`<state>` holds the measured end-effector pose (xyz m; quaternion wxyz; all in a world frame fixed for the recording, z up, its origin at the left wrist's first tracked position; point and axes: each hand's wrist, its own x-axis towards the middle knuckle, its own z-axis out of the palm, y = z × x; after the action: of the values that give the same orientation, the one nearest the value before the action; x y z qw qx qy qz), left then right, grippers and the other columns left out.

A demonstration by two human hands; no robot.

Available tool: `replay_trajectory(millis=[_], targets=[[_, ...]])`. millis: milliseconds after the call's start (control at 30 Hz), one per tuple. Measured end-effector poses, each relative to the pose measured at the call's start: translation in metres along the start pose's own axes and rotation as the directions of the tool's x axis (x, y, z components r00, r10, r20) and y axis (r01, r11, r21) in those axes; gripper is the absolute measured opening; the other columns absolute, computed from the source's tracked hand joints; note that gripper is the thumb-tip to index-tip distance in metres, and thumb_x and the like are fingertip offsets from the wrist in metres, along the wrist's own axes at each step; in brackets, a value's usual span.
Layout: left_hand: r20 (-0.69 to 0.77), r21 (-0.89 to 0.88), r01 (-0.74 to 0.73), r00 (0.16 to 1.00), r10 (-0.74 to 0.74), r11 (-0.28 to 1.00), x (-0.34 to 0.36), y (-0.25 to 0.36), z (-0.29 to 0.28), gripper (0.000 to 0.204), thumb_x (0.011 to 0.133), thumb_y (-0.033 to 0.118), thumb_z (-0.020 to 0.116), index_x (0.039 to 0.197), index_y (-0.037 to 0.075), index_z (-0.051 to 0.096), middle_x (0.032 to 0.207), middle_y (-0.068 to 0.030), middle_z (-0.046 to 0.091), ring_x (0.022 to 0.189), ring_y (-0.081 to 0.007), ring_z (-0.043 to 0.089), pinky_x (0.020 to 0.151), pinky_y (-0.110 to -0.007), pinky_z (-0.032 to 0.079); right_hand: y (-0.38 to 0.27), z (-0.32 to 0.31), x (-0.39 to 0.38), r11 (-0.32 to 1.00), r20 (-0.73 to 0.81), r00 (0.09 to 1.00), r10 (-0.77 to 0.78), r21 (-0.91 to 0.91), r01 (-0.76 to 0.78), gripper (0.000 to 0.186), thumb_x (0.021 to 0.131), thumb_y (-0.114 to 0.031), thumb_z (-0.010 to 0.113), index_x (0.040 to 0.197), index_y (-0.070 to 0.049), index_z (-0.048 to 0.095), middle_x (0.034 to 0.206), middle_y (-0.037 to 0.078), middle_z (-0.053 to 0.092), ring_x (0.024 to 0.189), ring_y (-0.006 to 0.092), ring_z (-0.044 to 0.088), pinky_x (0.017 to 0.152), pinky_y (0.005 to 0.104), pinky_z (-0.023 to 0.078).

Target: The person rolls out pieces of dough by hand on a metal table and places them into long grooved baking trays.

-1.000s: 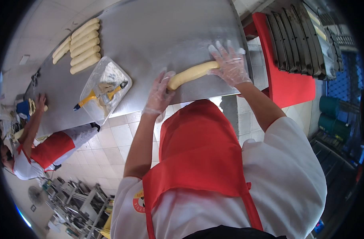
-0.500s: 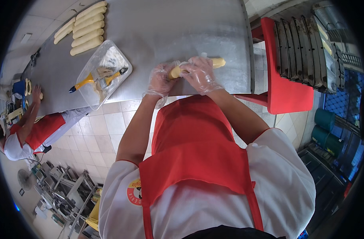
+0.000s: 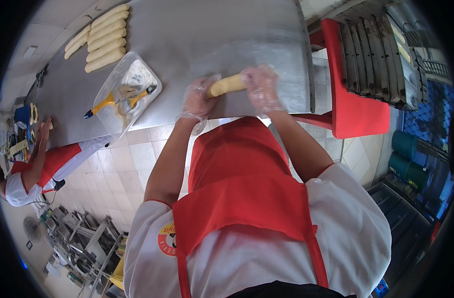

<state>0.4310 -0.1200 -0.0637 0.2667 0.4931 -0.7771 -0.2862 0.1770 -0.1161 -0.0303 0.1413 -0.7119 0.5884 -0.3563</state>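
A pale yellow dough roll [image 3: 229, 85] lies crosswise at the near edge of the steel table [image 3: 187, 39]. Clear plastic gloves cover both hands. My left hand [image 3: 198, 98] is closed at the roll's left end. Over its right end curls my right hand [image 3: 261, 88], hiding that tip. To the left, a clear plastic tub [image 3: 155, 82] holds white flour and two brushes with yellow handles, the nearer one being a brush [image 3: 101, 105] with a dark blue tip. Beyond the tub, several finished-looking dough rolls [image 3: 107, 44] lie side by side.
A red stand [image 3: 361, 116] at the right bears a stack of dark metal trays [image 3: 368, 59]. Another person [image 3: 43, 164] in a red apron works at the table's far left end. Metal equipment [image 3: 88, 243] stands on the floor at lower left.
My right hand has slid right along the dough roll to its right end, baring the middle. My left hand stays at the left end. The view has shifted slightly.
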Motion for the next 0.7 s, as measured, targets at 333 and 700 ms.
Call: replay_trajectory(millis=[333,700], targets=[[0.012,0.130,-0.006,1.000,0.005,0.991,-0.022,-0.004,-0.011,0.064,0.082,0.019,0.087,0.142,0.012,0.064,0.137,-0.0170,0.067,0.126,-0.0385,0.062,0.109,-0.046,0.052,0.072,-0.110,-0.031,0.951,-0.110,0.946,0.304,-0.012,-0.308,0.023,0.096,-0.026,0.074,0.114,-0.014,0.082,0.103,0.011,0.073,0.103,0.0309,0.069,0.094,0.0461,0.052],[-0.012,0.030,0.039,0.999,-0.039,0.999,-0.014,-0.003,-0.011,0.058,0.080,0.017,0.087,0.134,0.013,0.068,0.124,-0.0180,0.070,0.114,-0.0383,0.067,0.096,-0.045,0.056,-0.033,0.024,0.004,0.935,0.291,0.916,-0.277,-0.137,0.326,0.024,0.091,-0.024,0.074,0.112,-0.013,0.077,0.114,0.008,0.066,0.115,0.0268,0.061,0.101,0.0471,0.040]])
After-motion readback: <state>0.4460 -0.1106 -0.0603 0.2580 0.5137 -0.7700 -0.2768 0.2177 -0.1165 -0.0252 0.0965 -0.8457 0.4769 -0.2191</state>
